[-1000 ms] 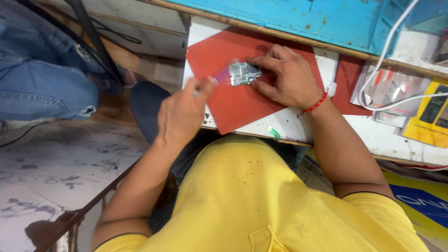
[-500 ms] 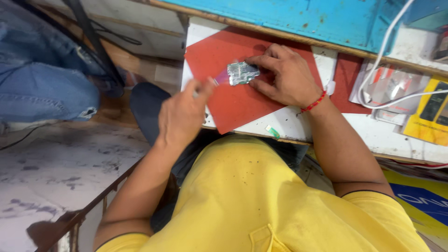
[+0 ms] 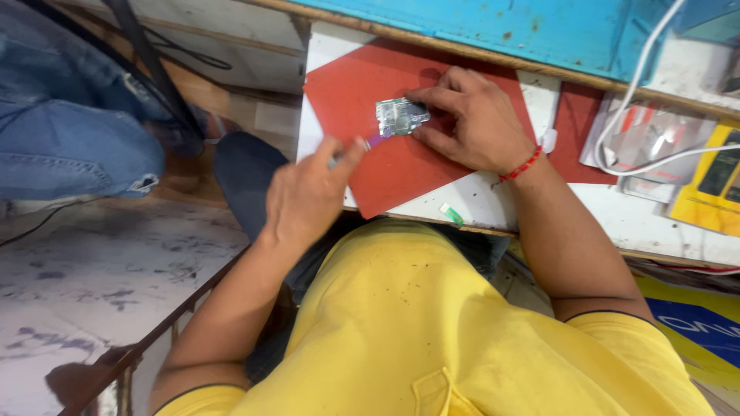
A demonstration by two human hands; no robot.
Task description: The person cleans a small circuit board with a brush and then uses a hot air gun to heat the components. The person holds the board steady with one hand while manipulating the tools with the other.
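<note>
The left hand [image 3: 308,196] is closed around a thin tool with a purple tip [image 3: 374,141], whose long axis runs from the fist up and to the right, its tip touching the small silver circuit board [image 3: 399,117]. The right hand [image 3: 470,119] pins that board down with narrowed fingertips; the board lies just left of them, its longer side roughly level. Both rest on a red mat [image 3: 401,166] on a white workbench [image 3: 493,204]. White cables [image 3: 632,100] lie right of the right hand. The stained floor [image 3: 100,277] lies beside the left arm.

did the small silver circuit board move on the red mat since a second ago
No. The small silver circuit board sits at the same spot near the upper middle of the red mat, pinned under the right hand.
</note>
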